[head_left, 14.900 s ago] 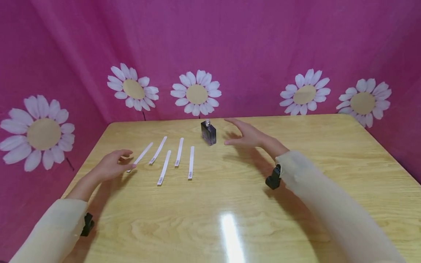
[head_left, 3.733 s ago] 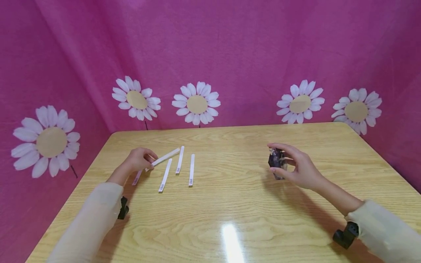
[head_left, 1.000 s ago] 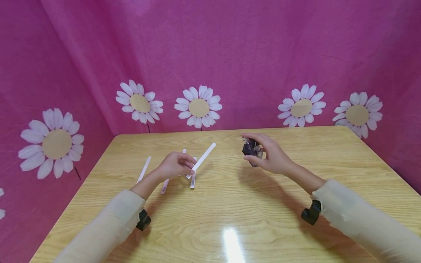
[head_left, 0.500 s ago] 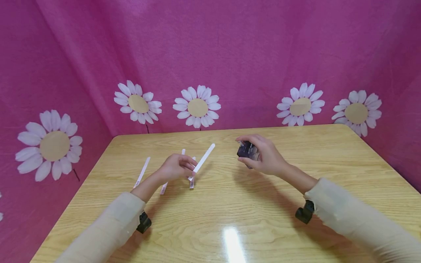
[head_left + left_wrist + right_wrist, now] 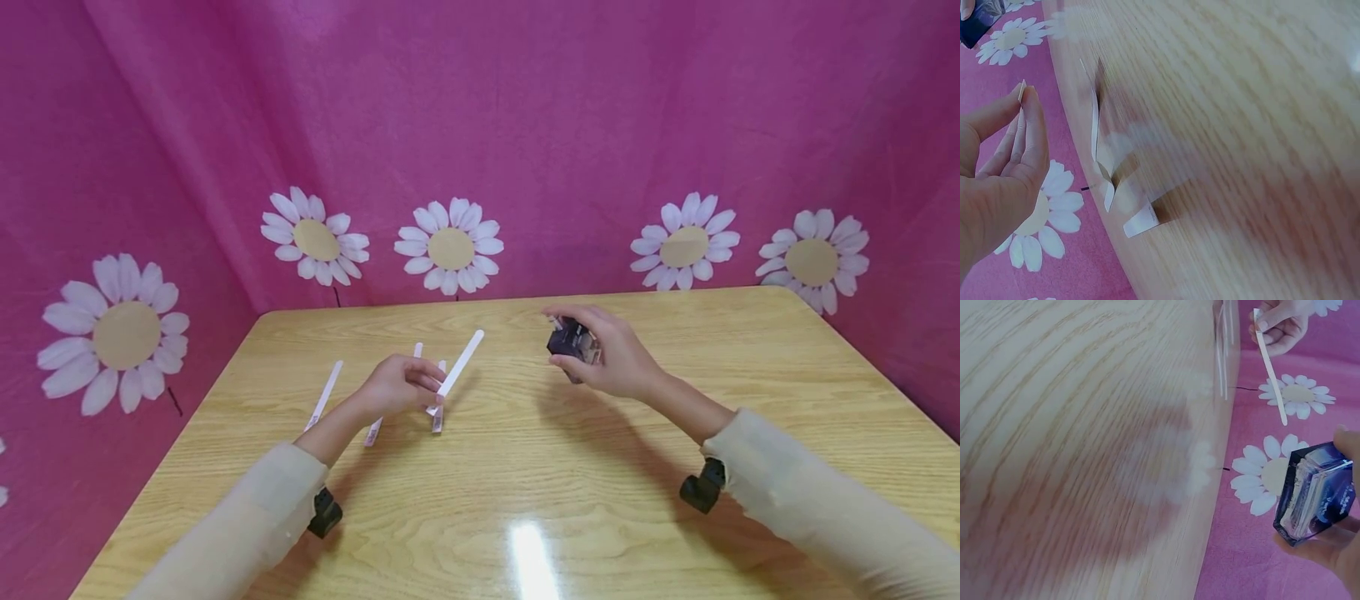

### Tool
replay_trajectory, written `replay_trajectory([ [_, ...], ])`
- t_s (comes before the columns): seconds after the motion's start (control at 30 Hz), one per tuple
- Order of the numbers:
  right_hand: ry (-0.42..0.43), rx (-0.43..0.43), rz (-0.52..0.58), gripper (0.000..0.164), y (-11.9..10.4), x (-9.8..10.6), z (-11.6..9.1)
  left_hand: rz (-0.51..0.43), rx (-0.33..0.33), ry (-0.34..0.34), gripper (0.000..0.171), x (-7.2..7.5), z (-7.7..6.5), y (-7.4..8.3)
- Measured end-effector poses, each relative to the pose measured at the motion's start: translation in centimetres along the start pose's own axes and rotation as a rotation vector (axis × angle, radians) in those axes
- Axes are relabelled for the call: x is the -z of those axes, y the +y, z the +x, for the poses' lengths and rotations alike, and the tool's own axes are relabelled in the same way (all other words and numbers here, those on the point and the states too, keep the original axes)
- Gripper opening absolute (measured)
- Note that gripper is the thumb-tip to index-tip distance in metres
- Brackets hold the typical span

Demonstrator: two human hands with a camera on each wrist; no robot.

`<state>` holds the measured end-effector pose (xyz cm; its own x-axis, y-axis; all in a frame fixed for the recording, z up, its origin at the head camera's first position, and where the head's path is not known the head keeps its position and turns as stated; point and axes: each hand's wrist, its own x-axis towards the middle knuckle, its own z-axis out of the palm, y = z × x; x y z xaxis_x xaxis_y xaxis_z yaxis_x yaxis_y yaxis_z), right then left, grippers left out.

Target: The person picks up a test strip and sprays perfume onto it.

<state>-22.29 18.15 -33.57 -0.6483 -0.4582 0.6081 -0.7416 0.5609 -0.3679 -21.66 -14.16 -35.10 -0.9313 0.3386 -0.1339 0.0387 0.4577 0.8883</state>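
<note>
In the head view my left hand (image 5: 397,387) pinches a white perfume test strip (image 5: 461,362) by its lower end between thumb and fingers. The strip slants up to the right, above the table. My right hand (image 5: 618,354) grips a dark glass perfume bottle (image 5: 573,340) in the air, tilted, with a finger on top by its sprayer (image 5: 555,323). A gap separates bottle and strip. The right wrist view shows the bottle's base (image 5: 1300,500) and the held strip (image 5: 1270,372). In the left wrist view the strip (image 5: 1022,92) appears edge-on at the fingertips.
Several other white strips lie on the wooden table (image 5: 480,500), one at the left (image 5: 324,396) and others partly hidden below the left hand. A pink cloth (image 5: 525,125) with daisies stands behind and at the sides. Each wrist bears a small black camera (image 5: 702,486).
Earlier the bottle stood on the table and both hands held nothing. Since then the right hand has lifted the bottle, and the left hand has picked up a strip and moved right. Lately both barely move.
</note>
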Motion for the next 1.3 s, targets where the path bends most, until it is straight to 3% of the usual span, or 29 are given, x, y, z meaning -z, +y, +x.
replay_trajectory([
  [0.2,-0.016,0.061,0.021,0.051,0.2,-0.3,-0.2,-0.034,0.024,0.009,0.03,-0.1,0.2,-0.3],
  [0.53,-0.015,-0.041,0.03,0.057,0.4,0.7,-0.6,-0.071,0.017,0.015,0.027,0.3,-0.5,-0.3],
  [0.97,0.01,-0.073,0.022,0.06,1.7,2.1,-2.3,-0.017,0.086,0.122,0.034,3.0,-2.2,-2.4],
  [1.3,0.022,-0.08,-0.013,0.064,2.2,2.8,-3.6,-0.032,0.167,0.197,0.037,5.2,-3.4,-4.1],
])
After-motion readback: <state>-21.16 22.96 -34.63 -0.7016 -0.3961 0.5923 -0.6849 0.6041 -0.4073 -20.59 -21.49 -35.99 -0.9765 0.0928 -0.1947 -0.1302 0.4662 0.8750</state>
